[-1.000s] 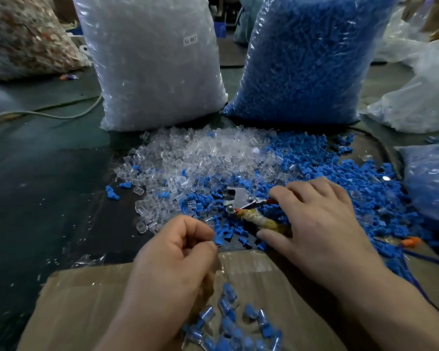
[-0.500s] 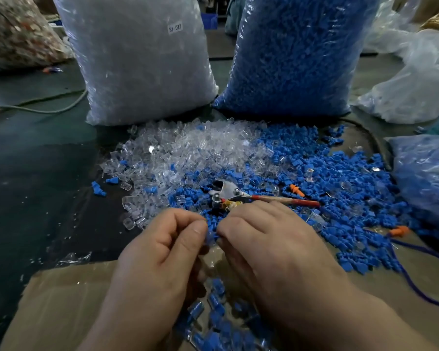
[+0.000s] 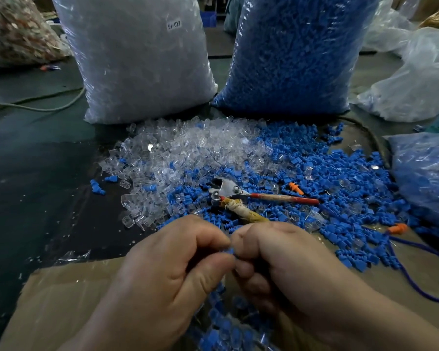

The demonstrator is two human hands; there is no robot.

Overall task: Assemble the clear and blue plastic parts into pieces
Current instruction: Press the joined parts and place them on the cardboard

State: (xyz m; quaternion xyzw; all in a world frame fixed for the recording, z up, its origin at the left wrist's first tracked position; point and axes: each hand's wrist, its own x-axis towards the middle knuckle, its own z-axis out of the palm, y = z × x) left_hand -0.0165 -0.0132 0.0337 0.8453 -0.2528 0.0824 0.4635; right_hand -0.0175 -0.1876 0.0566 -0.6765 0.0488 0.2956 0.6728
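Observation:
My left hand (image 3: 173,269) and my right hand (image 3: 284,262) meet fingertip to fingertip over a cardboard box. Between them they pinch a small blue plastic part (image 3: 230,250); whatever else my left fingers hold is hidden. A heap of clear parts (image 3: 188,153) lies ahead, running into a heap of blue parts (image 3: 340,183) on the right. Joined clear-and-blue pieces (image 3: 228,330) lie in the box below my hands.
Pliers with red and taped handles (image 3: 233,193) lie on the parts. Two tall bags stand behind: clear parts (image 3: 137,59) and blue parts (image 3: 294,51). The cardboard box (image 3: 61,295) is nearest me. Another blue bag (image 3: 426,173) sits at right, with orange bits (image 3: 295,188) and a blue cord (image 3: 416,287).
My right hand left the blue heap near the pliers and came back to my left hand. Both hands now press together on the blue part.

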